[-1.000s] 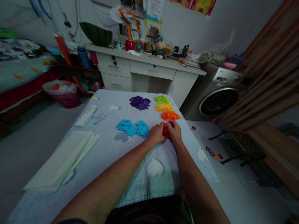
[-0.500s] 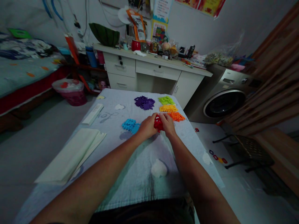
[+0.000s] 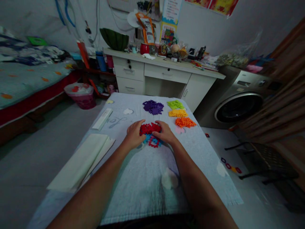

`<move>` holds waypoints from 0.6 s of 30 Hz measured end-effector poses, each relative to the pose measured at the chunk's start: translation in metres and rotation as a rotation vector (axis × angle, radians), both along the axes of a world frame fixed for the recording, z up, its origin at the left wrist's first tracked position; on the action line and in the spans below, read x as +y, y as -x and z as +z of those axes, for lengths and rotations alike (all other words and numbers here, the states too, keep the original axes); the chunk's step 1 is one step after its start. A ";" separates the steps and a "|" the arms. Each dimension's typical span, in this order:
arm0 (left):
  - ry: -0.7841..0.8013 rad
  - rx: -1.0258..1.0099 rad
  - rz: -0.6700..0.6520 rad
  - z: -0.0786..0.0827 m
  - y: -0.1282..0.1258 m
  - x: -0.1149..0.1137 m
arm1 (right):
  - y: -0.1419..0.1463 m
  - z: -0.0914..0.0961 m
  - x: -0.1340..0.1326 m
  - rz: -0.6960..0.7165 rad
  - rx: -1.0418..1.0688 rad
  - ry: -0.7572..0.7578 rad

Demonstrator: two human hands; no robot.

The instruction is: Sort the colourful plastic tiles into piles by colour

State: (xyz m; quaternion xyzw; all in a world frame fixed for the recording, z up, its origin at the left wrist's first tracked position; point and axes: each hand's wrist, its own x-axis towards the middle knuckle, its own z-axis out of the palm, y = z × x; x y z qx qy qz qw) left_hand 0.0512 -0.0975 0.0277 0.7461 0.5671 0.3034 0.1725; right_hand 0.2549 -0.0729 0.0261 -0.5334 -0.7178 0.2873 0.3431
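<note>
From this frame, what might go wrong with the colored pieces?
The notched red pieces might get mixed with the blue pieces, since one red frame-shaped piece already overlaps them. Some could slip out between the left hand and right hand. A wide right-hand sweep might disturb the orange pile.

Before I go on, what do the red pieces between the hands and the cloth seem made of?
Red pieces: probably plastic, fairly matte; uniform colour and notched edges suggest it. Cloth: seemingly woven fabric, matte, perhaps cotton; wrinkles and a stitched hem show, fibre unclear.
</note>
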 end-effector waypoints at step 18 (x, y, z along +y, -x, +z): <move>-0.166 0.104 0.251 -0.017 0.007 0.006 | -0.002 -0.010 -0.003 -0.051 0.232 -0.075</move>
